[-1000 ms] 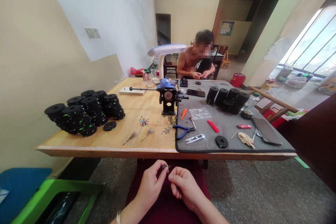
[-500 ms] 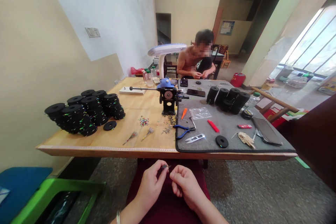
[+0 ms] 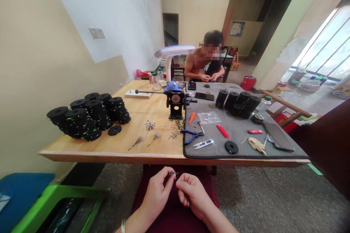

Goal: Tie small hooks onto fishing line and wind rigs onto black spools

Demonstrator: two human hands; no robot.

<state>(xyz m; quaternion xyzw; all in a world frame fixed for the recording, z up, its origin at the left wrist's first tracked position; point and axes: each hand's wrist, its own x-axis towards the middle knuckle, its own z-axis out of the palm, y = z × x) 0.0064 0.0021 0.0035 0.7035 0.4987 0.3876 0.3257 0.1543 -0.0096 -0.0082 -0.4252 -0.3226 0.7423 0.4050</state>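
Both of my hands are close together over my lap, in front of the table edge. Between thumb and fingers my left hand (image 3: pixel 161 189) pinches a small dark piece (image 3: pixel 171 174) with a thin tip pointing right; it is too small to name. My right hand (image 3: pixel 193 193) is just to the right of it, thumb and forefinger pressed together. What those fingertips hold, if anything, is too fine to see. On the table ahead lie blue-handled pliers (image 3: pixel 191 136), silver thread snips (image 3: pixel 203 143) and a black foam disc (image 3: pixel 231 147).
Stacks of black foam spools (image 3: pixel 94 114) stand at the left, more spools (image 3: pixel 243 102) at the right on a grey mat (image 3: pixel 210 116). A black hand-cranked winder (image 3: pixel 175 102) is mid-table, near small beads (image 3: pixel 150 125). Across the table sits another person (image 3: pixel 201 65), hands together.
My right hand has shifted very slightly left, closer to the dark piece. My left hand keeps the same pinch.
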